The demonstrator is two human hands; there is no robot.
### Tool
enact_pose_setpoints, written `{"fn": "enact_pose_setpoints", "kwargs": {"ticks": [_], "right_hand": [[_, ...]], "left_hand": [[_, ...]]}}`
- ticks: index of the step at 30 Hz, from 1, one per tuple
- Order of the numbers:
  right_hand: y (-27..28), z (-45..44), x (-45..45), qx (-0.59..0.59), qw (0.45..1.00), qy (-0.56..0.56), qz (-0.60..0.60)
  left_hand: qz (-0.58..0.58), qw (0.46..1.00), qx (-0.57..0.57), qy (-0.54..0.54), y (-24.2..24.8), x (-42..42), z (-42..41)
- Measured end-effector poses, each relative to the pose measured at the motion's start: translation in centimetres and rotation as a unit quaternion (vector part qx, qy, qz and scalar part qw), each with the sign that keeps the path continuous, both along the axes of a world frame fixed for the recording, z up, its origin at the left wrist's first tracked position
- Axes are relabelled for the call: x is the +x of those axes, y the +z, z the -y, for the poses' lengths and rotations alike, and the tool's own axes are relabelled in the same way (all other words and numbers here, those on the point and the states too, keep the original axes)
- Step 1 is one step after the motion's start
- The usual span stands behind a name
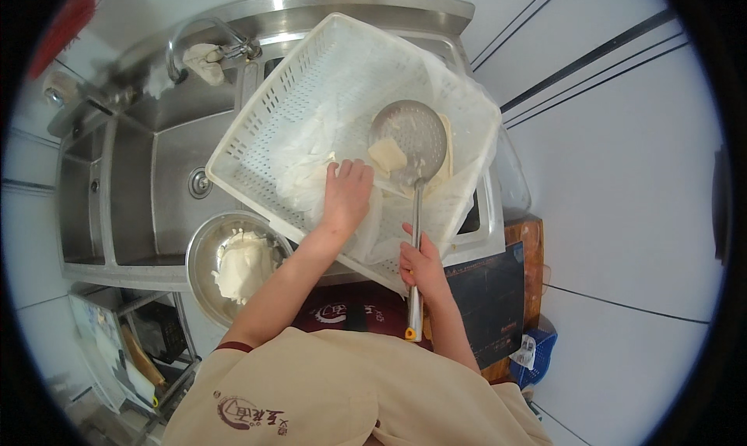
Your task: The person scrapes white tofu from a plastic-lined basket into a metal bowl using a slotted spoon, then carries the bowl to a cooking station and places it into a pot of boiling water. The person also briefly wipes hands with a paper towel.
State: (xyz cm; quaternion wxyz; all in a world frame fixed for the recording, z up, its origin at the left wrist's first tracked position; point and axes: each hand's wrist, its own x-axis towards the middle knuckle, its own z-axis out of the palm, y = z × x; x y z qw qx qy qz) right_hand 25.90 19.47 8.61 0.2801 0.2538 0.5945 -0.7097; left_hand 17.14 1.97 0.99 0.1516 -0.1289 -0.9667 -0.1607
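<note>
My right hand [421, 263] grips the metal handle of a perforated skimmer ladle [415, 119]. A pale, flat piece of soft food [387, 155] lies on the skimmer. Beneath the skimmer, a larger pale slab [447, 154] shows at its edge. Both are inside a white perforated plastic crate [262, 104] lined with thin, translucent sheeting [356, 66]. My left hand [348, 192] rests at the bunched sheeting left of the skimmer, fingers curled down; whether they pinch it is unclear. Small whitish bits [331, 156] lie near its fingertips.
A steel bowl [201, 282] with a whitish soft mass [244, 266] stands left of my left forearm. The crate sits across a steel sink [175, 154] with a faucet [175, 49] and cloth [204, 62]. To the right are a dark flat panel [490, 306] and a blue basket [543, 355].
</note>
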Motion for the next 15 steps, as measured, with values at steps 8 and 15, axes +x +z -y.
{"fn": "enact_pose_setpoints", "kwargs": {"ticks": [8,15], "right_hand": [[-0.9,-2.8,-0.5,-0.264,0.963,0.012,0.057],[3.5,0.8,0.9,-0.240,0.958,0.156,-0.015]], "left_hand": [[0.127,0.991,-0.042,0.003,0.7,2.0,0.3],[0.227,0.948,0.204,-0.085,9.4,13.0,6.2]]}}
